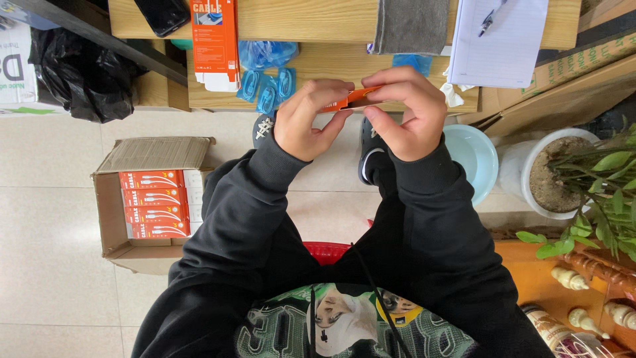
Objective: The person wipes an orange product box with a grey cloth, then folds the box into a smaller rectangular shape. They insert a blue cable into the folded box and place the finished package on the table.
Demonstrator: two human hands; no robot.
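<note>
Both hands meet in front of me over the floor and pinch a small flat orange carton edge-on. My left hand grips its left end with thumb and fingers. Over the right end curls my right hand, thumb underneath. Just beyond, on a low wooden shelf, lie several blue bagged cables. An upright orange and white carton stands beside them.
A cardboard box at my left holds a stack of orange cartons. A black bag sits far left. Right of me: a pale blue bowl, a potted plant, a notepad with pen, a grey cloth.
</note>
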